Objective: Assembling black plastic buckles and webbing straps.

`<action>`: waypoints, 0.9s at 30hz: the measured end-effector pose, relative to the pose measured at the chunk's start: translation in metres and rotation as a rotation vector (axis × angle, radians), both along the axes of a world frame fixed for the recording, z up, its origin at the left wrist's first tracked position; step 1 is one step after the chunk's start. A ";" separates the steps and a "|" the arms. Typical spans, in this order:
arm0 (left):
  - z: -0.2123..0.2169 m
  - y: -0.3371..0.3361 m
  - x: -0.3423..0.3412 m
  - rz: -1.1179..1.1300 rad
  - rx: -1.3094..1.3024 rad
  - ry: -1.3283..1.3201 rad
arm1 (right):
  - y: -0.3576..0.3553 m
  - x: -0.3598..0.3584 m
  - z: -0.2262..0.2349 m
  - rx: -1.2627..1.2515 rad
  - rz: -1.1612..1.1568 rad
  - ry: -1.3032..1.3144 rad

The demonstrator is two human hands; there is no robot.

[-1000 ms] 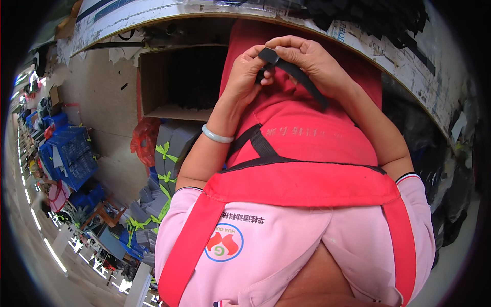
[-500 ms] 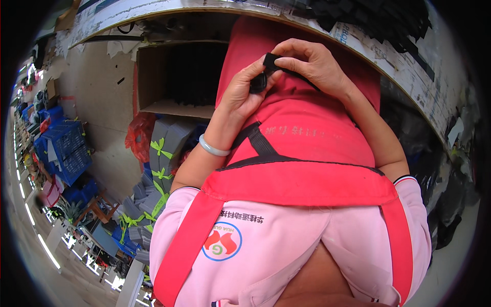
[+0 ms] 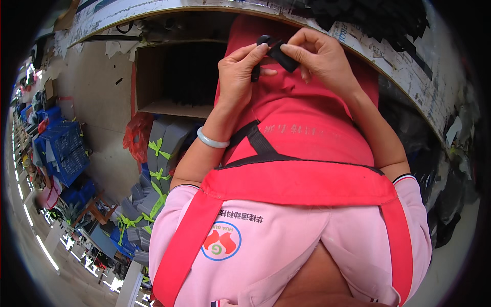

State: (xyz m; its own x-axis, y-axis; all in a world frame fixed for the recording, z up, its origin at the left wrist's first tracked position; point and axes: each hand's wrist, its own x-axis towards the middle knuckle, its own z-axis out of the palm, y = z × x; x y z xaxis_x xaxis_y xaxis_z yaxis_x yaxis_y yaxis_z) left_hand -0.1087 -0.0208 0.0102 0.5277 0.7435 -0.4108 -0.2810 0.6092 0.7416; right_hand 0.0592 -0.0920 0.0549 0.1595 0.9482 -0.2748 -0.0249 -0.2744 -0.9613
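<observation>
At upper centre of frame, left hand [image 3: 238, 67] and right hand [image 3: 325, 62] clamp a flat black fabric-like strip [image 3: 284, 59] between fingertips [image 3: 263, 47], presumably to steady it

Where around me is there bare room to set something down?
Floor between the blue crate and the cardboard box looks widest, with a dark scrap on it. The red apron below the held black strap is uncovered. Crowded: the grey bundles with green ties beside the red plastic bag, and the right of the worktable, heaped with black strips.
</observation>
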 end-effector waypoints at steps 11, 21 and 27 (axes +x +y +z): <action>-0.001 -0.007 0.007 0.082 0.463 0.117 | -0.003 -0.008 -0.022 -0.054 -0.108 0.224; -0.007 -0.004 0.000 -0.027 0.689 0.093 | -0.002 0.000 -0.023 -0.014 -0.128 0.356; -0.005 -0.008 -0.006 -0.112 0.797 0.108 | -0.003 0.015 -0.025 -0.098 0.069 0.145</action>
